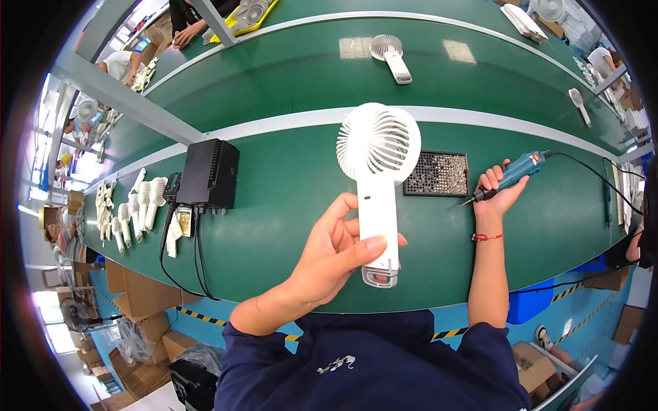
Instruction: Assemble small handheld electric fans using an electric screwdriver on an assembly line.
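A white handheld fan (377, 185) stands upright in my left hand (332, 253), its round slatted head up and its grey loop end down. My left thumb lies across the lower handle, with the fingers wrapped behind it. Over at the right, my right hand (499, 195) grips a teal electric screwdriver (524, 171) whose bit points left and down. That bit hangs beside a black tray (439, 175) full of small metal screws, apart from the fan. A black cord runs from the screwdriver's back end to the right.
A black power box (211, 175) with cables stands left on the green bench (274, 240). Beyond it lie several white fan bodies (140, 205). Another fan (392, 58) rides on the green belt (288, 75) behind a pale rail. A co-worker's hands (188, 34) show at the far left.
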Demonstrator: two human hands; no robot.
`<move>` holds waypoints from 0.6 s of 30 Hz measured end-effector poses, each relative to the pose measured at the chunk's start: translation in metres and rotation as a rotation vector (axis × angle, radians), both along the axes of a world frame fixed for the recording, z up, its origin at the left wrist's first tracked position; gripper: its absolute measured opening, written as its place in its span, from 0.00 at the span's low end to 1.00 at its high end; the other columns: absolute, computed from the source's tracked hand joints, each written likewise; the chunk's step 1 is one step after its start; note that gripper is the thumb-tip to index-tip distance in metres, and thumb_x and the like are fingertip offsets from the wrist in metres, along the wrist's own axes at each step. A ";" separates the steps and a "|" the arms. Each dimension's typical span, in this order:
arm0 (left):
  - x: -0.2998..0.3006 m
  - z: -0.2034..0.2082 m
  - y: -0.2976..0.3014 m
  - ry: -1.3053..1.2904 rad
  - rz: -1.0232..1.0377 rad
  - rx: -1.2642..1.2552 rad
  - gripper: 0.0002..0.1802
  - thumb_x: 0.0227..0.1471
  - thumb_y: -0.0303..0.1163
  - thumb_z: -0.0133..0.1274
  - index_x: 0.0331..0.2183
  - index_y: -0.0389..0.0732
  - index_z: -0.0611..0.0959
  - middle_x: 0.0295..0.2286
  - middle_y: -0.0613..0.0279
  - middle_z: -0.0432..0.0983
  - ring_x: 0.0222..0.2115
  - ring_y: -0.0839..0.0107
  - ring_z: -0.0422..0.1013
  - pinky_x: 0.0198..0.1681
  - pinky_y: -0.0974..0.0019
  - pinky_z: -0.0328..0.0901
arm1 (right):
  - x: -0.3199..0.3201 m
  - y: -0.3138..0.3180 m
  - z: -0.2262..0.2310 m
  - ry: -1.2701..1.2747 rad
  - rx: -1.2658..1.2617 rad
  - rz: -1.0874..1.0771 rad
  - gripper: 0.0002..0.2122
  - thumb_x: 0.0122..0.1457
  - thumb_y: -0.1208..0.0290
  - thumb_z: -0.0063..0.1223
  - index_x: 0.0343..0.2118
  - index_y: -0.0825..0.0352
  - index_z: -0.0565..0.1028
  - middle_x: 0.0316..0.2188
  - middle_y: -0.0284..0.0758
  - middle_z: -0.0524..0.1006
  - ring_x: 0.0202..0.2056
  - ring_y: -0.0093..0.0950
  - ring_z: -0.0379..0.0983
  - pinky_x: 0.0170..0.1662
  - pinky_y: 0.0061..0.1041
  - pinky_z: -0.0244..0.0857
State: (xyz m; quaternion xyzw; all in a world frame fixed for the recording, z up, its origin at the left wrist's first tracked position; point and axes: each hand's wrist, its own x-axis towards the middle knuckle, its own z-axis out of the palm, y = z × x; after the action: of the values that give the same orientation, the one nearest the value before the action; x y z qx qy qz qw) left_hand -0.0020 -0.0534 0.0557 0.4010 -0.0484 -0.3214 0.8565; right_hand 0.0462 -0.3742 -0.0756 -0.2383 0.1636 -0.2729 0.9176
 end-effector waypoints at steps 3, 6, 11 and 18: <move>-0.004 -0.005 0.002 -0.002 -0.023 -0.078 0.24 0.55 0.27 0.55 0.49 0.38 0.63 0.37 0.46 0.76 0.35 0.67 0.77 0.40 0.64 0.72 | 0.000 0.000 0.001 0.004 -0.020 0.014 0.25 0.65 0.43 0.32 0.39 0.64 0.69 0.19 0.27 0.60 0.16 0.17 0.54 0.19 0.17 0.52; -0.006 -0.009 0.003 -0.014 -0.054 -0.151 0.25 0.55 0.28 0.54 0.50 0.38 0.61 0.37 0.46 0.76 0.34 0.64 0.77 0.40 0.63 0.71 | 0.001 -0.001 -0.002 -0.020 -0.018 0.028 0.25 0.65 0.43 0.31 0.39 0.64 0.69 0.19 0.28 0.60 0.16 0.17 0.54 0.19 0.17 0.52; -0.009 -0.016 0.000 -0.005 0.006 -0.124 0.25 0.54 0.25 0.54 0.49 0.37 0.61 0.38 0.46 0.76 0.36 0.64 0.76 0.41 0.62 0.71 | -0.002 -0.002 -0.003 -0.013 -0.006 0.019 0.25 0.65 0.44 0.31 0.39 0.66 0.68 0.19 0.28 0.60 0.16 0.18 0.53 0.18 0.16 0.51; -0.009 -0.084 -0.026 0.190 0.441 0.351 0.26 0.53 0.25 0.57 0.47 0.35 0.61 0.39 0.50 0.73 0.44 0.64 0.73 0.44 0.60 0.73 | -0.001 -0.013 -0.009 -0.074 -0.015 0.099 0.26 0.65 0.44 0.30 0.39 0.69 0.67 0.20 0.30 0.60 0.17 0.19 0.54 0.19 0.18 0.52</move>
State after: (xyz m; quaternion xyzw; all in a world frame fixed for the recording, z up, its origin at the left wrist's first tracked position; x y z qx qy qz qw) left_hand -0.0107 -0.0789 -0.0287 0.5117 0.1767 -0.1672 0.8240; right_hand 0.0453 -0.3869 -0.0850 -0.2426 0.1154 -0.2371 0.9336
